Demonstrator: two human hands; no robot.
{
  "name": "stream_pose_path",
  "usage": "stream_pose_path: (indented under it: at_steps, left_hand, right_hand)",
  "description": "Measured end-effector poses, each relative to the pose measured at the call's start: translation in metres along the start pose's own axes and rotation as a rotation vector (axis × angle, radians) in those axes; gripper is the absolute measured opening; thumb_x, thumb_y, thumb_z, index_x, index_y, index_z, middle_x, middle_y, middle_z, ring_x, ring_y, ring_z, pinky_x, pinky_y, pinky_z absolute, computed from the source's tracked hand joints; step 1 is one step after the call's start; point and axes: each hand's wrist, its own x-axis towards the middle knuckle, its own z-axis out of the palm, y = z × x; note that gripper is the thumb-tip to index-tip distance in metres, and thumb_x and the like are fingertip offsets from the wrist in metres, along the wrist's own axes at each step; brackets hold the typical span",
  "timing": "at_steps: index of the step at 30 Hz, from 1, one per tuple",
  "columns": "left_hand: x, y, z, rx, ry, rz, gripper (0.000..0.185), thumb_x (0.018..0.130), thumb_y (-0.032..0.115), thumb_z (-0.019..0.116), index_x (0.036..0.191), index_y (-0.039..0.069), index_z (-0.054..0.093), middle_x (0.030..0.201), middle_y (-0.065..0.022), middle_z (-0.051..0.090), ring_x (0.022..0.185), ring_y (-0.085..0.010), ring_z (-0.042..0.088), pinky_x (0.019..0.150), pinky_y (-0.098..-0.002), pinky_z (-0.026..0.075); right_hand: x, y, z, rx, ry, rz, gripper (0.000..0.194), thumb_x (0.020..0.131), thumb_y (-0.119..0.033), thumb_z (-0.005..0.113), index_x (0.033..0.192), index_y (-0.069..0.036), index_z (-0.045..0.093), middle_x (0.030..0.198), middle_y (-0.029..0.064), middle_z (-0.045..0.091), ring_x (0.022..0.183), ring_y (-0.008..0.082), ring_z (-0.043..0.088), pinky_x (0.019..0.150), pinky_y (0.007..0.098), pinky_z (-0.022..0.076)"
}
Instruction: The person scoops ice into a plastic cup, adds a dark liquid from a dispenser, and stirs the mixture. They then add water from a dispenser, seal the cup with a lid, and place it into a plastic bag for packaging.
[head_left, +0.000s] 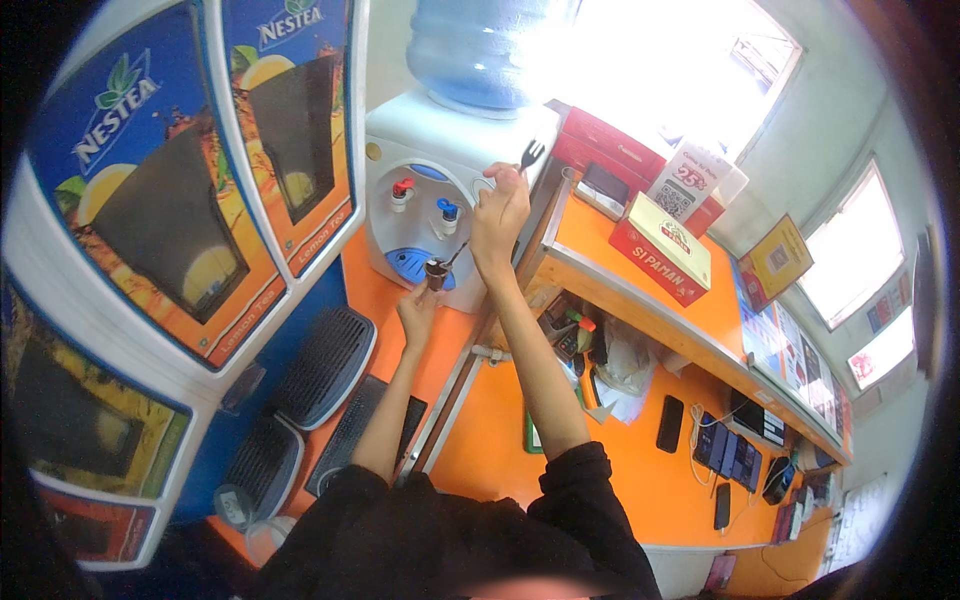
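My left hand (417, 316) grips a small cup (436, 282) with dark contents, held before the drip tray (407, 264) of a white water dispenser (435, 135). In my right hand (501, 217) is a utensil with a dark fork head (533, 153) sticking out above the fingers. From below that hand a thin dark shaft (459, 253) slants into the cup; my fist hides whether shaft and fork head are one piece. The dispenser's red tap (403, 187) and blue tap (448, 211) are just beyond the cup, and a blue water bottle (480, 52) stands on top.
Nestea drink dispensers (150, 172) with black drip grilles (326, 367) line the left. At right, an orange counter (570, 487) carries several phones (670, 424) and cables. A raised shelf (585, 259) above it holds a red-and-cream box (664, 244) and signs (775, 262).
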Motion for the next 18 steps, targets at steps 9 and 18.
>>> stream_pose_path:
  at_steps: [9,18]
  left_hand:
    - [-0.036,0.056,-0.004,0.148,0.001,0.138,0.039,0.080,-0.005,0.066,0.118,-0.009,0.059,0.099,-0.0114,0.068,0.088,-0.0127,0.064,0.079,-0.0268,0.052]
    - [-0.064,0.088,-0.016,0.097,-0.025,0.208,0.039,0.081,-0.004,0.066,0.119,-0.008,0.059,0.100,-0.0100,0.069,0.090,-0.0116,0.063,0.082,-0.0268,0.052]
  right_hand:
    - [-0.023,-0.005,-0.007,0.138,-0.079,0.059,0.033,0.101,-0.024,0.034,0.083,-0.002,0.049,0.069,0.0069,0.046,0.062,0.0160,0.045,0.059,0.0319,0.0375]
    - [-0.005,-0.032,-0.015,-0.053,-0.434,-0.279,0.040,0.102,-0.028,0.036,0.074,-0.002,0.048,0.057,0.0021,0.044,0.046,0.0102,0.039,0.046,0.0266,0.0352]
